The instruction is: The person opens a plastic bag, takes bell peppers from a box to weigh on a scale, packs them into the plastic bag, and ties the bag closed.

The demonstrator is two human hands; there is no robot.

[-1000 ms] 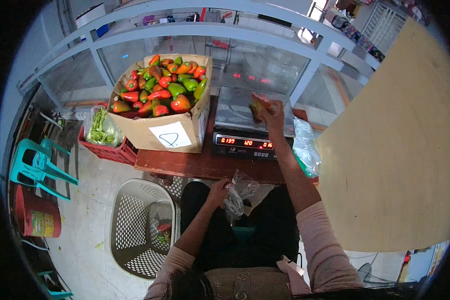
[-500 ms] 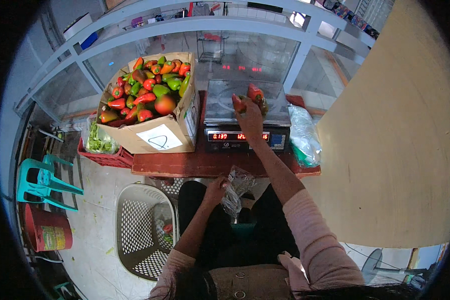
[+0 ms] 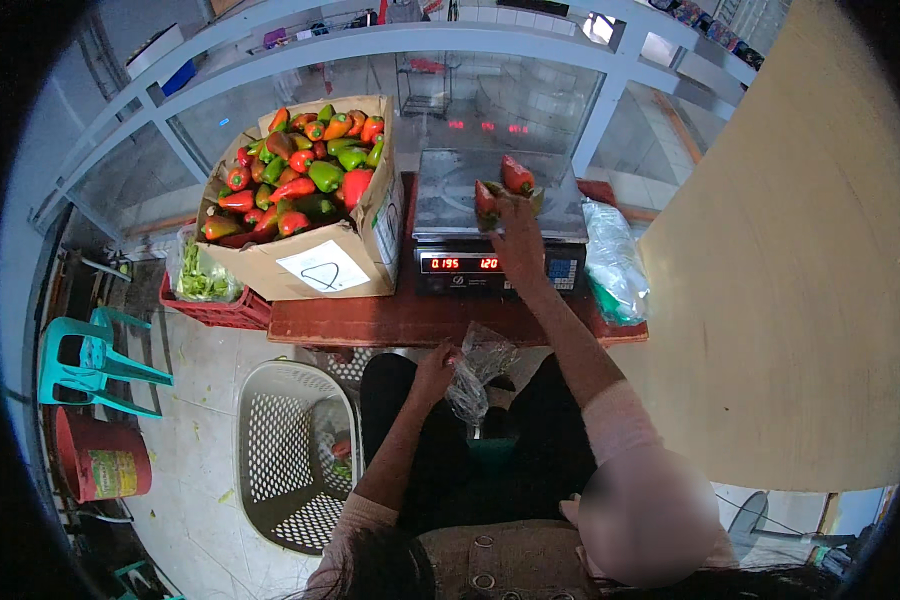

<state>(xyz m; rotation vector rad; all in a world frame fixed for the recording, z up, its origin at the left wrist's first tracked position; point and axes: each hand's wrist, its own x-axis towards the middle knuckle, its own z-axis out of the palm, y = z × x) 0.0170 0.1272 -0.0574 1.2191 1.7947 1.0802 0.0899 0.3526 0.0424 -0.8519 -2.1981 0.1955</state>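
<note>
My right hand (image 3: pixel 518 235) reaches over the metal plate of a digital scale (image 3: pixel 442 205), its fingers closed about a few peppers (image 3: pixel 517 175). These are red and partly green; the fingers hide some of them. In front of the table, above my lap, my left hand (image 3: pixel 436 370) pinches the edge of a clear plastic bag (image 3: pixel 470 390), which hangs crumpled. A cardboard box (image 3: pixel 310 270) heaped with red, orange and green peppers (image 3: pixel 292 185) stands left of the scale. The scale's display glows red.
Scale and box share a reddish-brown table (image 3: pixel 335 320). Packed plastic bags (image 3: pixel 612 262) lie right of the scale. Below left stands a beige slotted basket (image 3: pixel 260 400), near a red crate (image 3: pixel 210 312), teal chairs (image 3: pixel 88 360) and a red bucket (image 3: pixel 100 455). A pale wooden panel (image 3: pixel 770 300) borders the right.
My right hand has shifted slightly on the peppers over the scale plate, and the lit readout differs. My left hand still grips the plastic bag. The whole view has tilted a little.
</note>
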